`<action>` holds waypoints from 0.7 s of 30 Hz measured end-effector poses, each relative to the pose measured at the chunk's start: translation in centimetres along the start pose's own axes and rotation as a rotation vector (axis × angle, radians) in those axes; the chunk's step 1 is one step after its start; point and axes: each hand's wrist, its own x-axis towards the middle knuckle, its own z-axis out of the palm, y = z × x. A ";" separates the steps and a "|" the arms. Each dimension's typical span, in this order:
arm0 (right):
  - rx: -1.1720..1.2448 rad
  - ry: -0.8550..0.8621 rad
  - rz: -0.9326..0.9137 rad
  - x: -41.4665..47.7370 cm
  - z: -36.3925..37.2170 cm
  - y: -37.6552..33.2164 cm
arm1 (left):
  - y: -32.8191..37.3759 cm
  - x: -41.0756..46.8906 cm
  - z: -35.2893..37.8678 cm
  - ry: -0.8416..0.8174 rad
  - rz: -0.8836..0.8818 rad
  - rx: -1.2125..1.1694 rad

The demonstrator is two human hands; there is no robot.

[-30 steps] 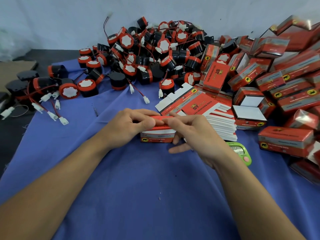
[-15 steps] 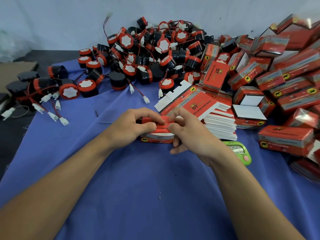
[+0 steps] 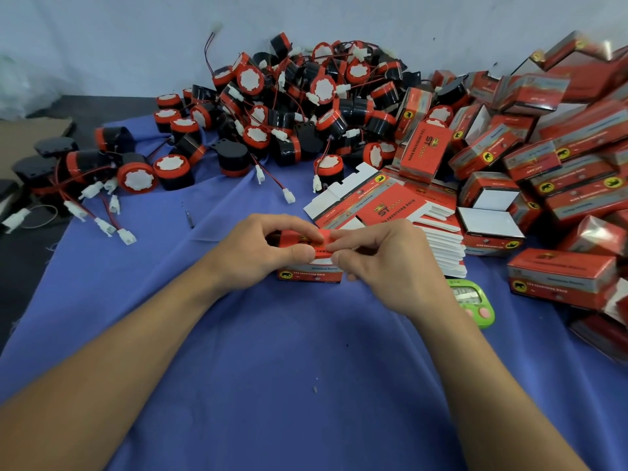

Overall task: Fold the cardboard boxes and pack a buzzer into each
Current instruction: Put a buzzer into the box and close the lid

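Observation:
A small red cardboard box [image 3: 311,274] stands on the blue cloth [image 3: 289,362] at the centre. My left hand [image 3: 261,253] grips its left end, thumb lying on the top flap. My right hand [image 3: 384,260] pinches that red flap from the right with thumb and forefinger. What is inside the box is hidden by my fingers. A heap of red-and-black buzzers [image 3: 292,113] with white plugs lies behind. A stack of flat unfolded boxes [image 3: 401,215] sits just behind my right hand.
Folded red boxes [image 3: 560,154] are piled along the right side, one [image 3: 564,278] near the front. A green timer [image 3: 470,300] lies by my right wrist. More buzzers [image 3: 102,171] and loose plugs lie at the left, by the cloth's edge. A wall stands behind.
The hands have shifted on the box: fingers that pressed along its top a second ago now pinch the red top flap between them. The box stays in the same spot.

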 end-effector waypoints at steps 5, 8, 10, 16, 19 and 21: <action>-0.068 0.087 -0.081 -0.2 0.4 0.1 | -0.2 0.0 -0.1 0.013 0.012 0.016; -0.066 0.109 -0.096 -0.2 0.5 0.2 | -0.3 -0.1 0.0 0.022 0.027 0.039; -0.066 0.116 -0.105 -0.2 0.6 0.2 | -0.3 -0.1 0.0 0.040 0.033 0.040; -0.053 0.143 -0.106 0.1 0.9 0.5 | -0.2 -0.3 0.2 0.117 0.046 0.106; -0.070 0.163 -0.069 0.0 1.2 0.6 | -0.3 -0.6 0.5 0.138 0.087 0.160; -0.022 0.112 -0.018 0.0 0.8 0.5 | -0.3 -0.7 0.6 0.139 0.077 0.160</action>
